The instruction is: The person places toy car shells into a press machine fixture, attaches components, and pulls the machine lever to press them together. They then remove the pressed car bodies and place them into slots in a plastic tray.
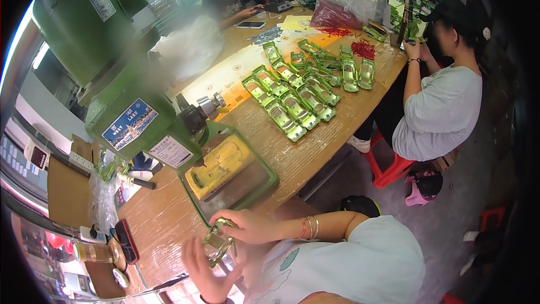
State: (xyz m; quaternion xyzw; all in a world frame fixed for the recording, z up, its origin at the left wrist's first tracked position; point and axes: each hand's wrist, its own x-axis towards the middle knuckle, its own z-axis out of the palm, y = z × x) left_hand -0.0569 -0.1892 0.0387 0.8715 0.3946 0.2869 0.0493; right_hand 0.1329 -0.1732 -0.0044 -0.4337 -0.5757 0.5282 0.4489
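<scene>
My right hand (244, 226), with bracelets on its wrist, pinches a shiny green toy car body (218, 243) by its upper end. The shell is tilted, just in front of the machine's base. My left hand (203, 273) is beside it with fingers spread and thumb apart; whether a fingertip touches the shell I cannot tell. Close ahead is a green bench drill press (132, 121) with a metal chuck. A worn yellow block (219, 166) sits on its green base (269, 184). Several matching green car bodies (292, 110) lie in rows on the wooden table.
Small red parts (363, 49) and grey parts (264, 35) lie farther back, near a clear bag of red pieces (337, 14). At the right, a co-worker (441, 101) sits on a red stool (388, 163). A phone (127, 241) and a jar (93, 252) are at the left.
</scene>
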